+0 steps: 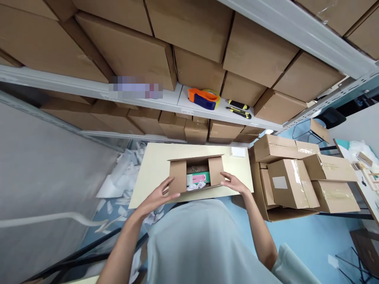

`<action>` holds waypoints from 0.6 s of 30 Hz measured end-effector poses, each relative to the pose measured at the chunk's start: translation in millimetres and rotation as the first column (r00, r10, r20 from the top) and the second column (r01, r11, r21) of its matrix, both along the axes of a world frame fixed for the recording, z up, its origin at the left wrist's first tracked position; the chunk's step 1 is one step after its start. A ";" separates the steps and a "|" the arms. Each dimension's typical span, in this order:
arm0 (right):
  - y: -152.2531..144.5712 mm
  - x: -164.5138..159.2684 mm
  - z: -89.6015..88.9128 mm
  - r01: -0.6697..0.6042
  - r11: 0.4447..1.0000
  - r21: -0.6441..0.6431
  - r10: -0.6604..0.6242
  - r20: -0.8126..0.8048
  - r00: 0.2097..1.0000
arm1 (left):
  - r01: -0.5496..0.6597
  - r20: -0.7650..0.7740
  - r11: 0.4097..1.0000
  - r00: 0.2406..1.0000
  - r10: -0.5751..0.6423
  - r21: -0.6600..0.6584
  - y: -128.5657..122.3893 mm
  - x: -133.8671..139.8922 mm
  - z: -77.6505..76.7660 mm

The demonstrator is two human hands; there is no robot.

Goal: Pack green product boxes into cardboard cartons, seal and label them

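On the cream tabletop (156, 165) stands a cardboard box (177, 178) with its left and right flaps folded inward and a gap between them. Through the gap I see a pink and green package (197, 178) and crumpled white paper (196, 185). At the box's left side is my left hand (160, 196), fingers apart around the near left corner. My right hand (233, 184) is at the edge of the right flap, its fingers stretched out and holding nothing. Whether either hand presses on the cardboard is hard to tell.
A shelf (166, 98) ahead bears cardboard boxes, an orange and blue tape dispenser (203, 98) and two utility knives (239, 112). A small white box (238, 152) lies at the table's back right. Stacked cartons (293, 183) stand to the right; paper scraps (115, 177) litter the left floor.
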State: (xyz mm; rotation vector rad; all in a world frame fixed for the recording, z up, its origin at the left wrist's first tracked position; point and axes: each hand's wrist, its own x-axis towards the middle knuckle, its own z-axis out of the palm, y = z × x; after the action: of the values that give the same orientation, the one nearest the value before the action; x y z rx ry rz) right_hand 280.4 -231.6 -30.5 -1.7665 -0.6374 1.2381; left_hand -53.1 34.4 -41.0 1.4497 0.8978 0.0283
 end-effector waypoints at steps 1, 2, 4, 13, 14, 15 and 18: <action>0.7 1.7 -1.5 -0.014 1.000 0.004 0.014 0.022 1.000 | 0.021 -0.007 1.000 1.000 -0.021 0.017 2.6 -0.1 -0.8; 2.3 3.3 -3.0 -0.023 1.000 0.008 0.023 0.044 0.999 | 0.031 -0.011 0.999 0.999 -0.031 0.034 5.0 0.8 -1.7; 7.6 6.1 -6.0 -0.038 0.999 0.000 0.038 0.097 0.995 | 0.038 -0.030 0.997 0.999 -0.036 0.070 9.4 4.6 -4.7; 32.2 -1.9 -21.0 0.152 0.987 -0.057 -0.118 0.397 0.910 | -0.127 -0.075 0.948 0.985 0.156 0.293 19.3 26.0 -30.4; 33.8 -1.9 -19.2 0.156 0.985 -0.070 -0.112 0.425 0.898 | -0.125 -0.073 0.929 0.984 0.160 0.348 20.6 27.1 -29.8; 35.7 -1.3 -16.2 0.149 0.986 -0.075 -0.098 0.458 0.883 | -0.108 -0.064 0.910 0.987 0.145 0.401 22.4 28.4 -27.8; 43.4 4.3 -2.6 0.058 0.995 -0.077 -0.006 0.551 0.834 | -0.013 -0.014 0.834 1.000 0.025 0.551 30.0 33.1 -15.6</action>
State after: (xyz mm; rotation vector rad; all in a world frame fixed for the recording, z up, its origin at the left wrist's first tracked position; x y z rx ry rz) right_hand 284.7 -188.1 -33.1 -2.2237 -0.8808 0.7266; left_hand -20.0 64.4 -56.5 1.9818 0.9656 0.3121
